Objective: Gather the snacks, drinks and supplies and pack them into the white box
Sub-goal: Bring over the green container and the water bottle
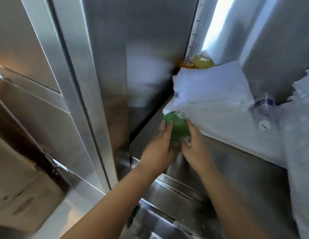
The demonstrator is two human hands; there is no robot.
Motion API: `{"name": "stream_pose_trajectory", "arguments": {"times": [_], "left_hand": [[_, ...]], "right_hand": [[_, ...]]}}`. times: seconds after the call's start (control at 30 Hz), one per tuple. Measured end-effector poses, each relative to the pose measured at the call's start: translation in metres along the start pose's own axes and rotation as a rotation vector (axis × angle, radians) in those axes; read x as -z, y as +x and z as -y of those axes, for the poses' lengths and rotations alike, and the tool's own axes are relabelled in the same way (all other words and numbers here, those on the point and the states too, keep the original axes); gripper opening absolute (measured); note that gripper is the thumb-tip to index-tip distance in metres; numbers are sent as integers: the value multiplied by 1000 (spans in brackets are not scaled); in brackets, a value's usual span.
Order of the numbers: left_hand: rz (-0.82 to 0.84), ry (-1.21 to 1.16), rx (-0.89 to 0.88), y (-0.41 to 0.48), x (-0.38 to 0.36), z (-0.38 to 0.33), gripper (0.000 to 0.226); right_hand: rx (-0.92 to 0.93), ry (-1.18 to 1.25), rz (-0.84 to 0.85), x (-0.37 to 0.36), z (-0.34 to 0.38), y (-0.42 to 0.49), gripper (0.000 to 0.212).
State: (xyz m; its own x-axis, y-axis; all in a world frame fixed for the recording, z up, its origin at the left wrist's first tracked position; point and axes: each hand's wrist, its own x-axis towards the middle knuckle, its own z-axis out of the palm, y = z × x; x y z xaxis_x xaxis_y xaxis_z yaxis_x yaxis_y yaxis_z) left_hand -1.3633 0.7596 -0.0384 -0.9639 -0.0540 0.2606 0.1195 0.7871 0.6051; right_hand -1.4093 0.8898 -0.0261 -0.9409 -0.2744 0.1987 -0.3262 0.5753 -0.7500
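Gripping a green bottle (176,130) from both sides: left hand (157,150) cupped round its left flank, right hand (197,149) curled round its right flank and lower end. Held at the front left corner of the fridge shelf (228,137), top tucked under a white plastic bag (210,94). At the shelf's rear left corner, orange bottle (185,63) beside yellow bottle (203,62). Right of the bag, lying flat, clear water bottle (263,109).
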Motion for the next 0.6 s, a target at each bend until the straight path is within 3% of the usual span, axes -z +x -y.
{"name": "stream_pose_trajectory", "arguments": {"times": [0.23,0.6], "left_hand": [[-117,46,-14,-30,-16,-30,67],[-127,114,89,-71,-26,-39,68]], "right_hand": [[19,94,79,28,-22,-22,41],[58,25,138,42,-32,-58,56]]}}
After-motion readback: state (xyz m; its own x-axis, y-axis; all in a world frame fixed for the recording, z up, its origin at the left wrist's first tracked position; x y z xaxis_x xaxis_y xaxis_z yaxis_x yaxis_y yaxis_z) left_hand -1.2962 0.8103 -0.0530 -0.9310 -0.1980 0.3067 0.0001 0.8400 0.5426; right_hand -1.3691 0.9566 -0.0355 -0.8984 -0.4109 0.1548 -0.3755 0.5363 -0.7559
